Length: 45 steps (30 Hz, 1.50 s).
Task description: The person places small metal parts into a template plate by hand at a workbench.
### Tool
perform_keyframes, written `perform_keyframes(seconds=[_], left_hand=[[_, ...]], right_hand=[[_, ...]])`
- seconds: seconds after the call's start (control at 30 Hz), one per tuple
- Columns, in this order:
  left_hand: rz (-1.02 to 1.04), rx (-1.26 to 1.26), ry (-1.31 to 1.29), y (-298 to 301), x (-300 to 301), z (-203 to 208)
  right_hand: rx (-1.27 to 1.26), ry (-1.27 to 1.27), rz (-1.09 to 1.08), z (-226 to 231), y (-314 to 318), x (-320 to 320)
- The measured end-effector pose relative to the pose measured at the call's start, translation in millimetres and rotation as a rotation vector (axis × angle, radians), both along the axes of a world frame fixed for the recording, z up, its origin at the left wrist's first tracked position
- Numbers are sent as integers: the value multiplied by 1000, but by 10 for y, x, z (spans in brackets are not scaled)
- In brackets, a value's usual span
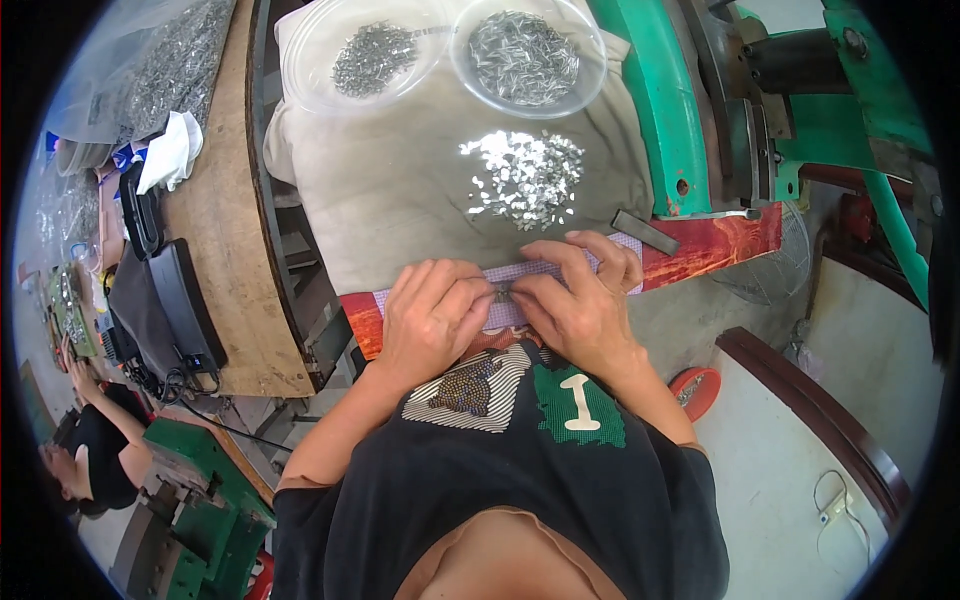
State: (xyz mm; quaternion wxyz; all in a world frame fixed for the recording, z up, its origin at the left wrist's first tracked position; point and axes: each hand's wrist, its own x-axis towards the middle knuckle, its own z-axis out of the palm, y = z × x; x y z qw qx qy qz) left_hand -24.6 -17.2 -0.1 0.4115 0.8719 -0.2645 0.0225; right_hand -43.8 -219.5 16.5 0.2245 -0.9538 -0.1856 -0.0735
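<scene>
My left hand (432, 312) and my right hand (582, 300) meet at the near edge of the cloth-covered table. The thumb and fingertips of each are pinched together. Between the two pinches sits a small dark metal part (502, 295); its exact shape is too small to tell. Beneath the fingers lies a purple checked cloth strip (498, 315). Just beyond my hands a loose pile of small shiny metal pieces (530, 180) is spread on the beige cloth (380, 200). A short grey metal bar (645, 232) rests to the right of the pile.
Two clear plastic bowls (455, 60) at the far side hold small metal parts. A green machine (665, 110) borders the right. A wooden bench (205, 200) stands left, with a co-worker (105, 440) beyond. A red basin (712, 392) is low at right.
</scene>
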Motion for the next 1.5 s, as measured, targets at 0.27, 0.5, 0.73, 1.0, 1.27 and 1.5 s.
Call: perform_keyframes(seconds=[0.27, 0.5, 0.73, 1.0, 1.27, 1.5], left_hand=[[53, -27, -30, 12, 61, 88], [-16, -49, -23, -111, -23, -20], [-44, -21, -27, -159, -14, -50], [-42, -63, 105, -58, -51, -18], [-69, -50, 104, -43, -21, -28], [-54, -19, 7, -103, -28, -26]], right_hand=[[-72, -11, -1, 44, -46, -70], [-37, -16, -110, 89, -151, -118], [-19, -21, -168, 48, -168, -200], [-12, -35, -134, 59, -110, -189], [-190, -76, -51, 16, 15, -123], [-73, 10, -97, 152, -81, 3]])
